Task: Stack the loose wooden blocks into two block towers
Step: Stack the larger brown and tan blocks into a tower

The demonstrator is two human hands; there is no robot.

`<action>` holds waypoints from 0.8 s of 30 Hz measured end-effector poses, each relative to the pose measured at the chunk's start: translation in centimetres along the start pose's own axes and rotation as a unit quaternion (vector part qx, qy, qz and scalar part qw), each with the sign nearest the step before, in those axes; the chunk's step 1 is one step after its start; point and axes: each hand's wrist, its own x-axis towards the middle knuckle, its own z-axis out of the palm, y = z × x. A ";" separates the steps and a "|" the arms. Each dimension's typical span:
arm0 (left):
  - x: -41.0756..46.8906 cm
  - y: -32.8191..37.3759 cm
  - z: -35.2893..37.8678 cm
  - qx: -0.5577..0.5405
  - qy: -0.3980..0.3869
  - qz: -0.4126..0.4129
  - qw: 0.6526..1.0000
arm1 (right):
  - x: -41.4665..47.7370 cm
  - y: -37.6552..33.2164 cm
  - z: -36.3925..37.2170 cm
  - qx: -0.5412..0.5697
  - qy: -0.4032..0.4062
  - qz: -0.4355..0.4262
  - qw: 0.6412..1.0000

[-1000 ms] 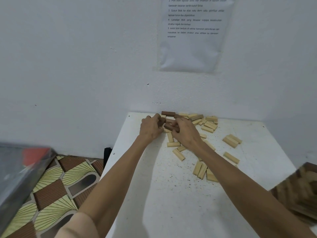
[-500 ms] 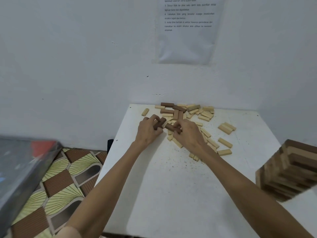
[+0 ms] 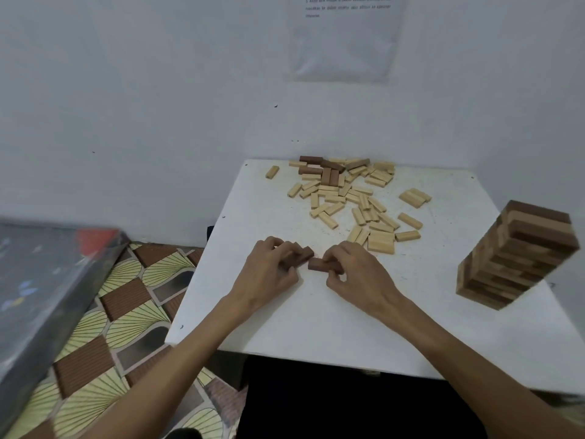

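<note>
- A white table, flecked with dark specks, stands pushed into the far right corner.
- A pale wall runs behind it.
- A sheet of paper hangs on that wall above the table, its print too small to read.
- A floor covering of yellow fans and brown ribbed rectangles lies left of the table.
- A blurred grey slab, perhaps a box lid, with a red patch, juts in near left.

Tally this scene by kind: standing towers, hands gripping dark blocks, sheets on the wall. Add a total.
Standing tower: 1
Hands gripping dark blocks: 2, left hand and right hand
Wall sheet: 1
Total: 4
</note>
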 end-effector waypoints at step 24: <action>0.0 -0.3 -1.9 -0.044 -0.151 0.047 0.986 | -1.6 -1.1 -0.7 0.091 0.010 0.087 0.992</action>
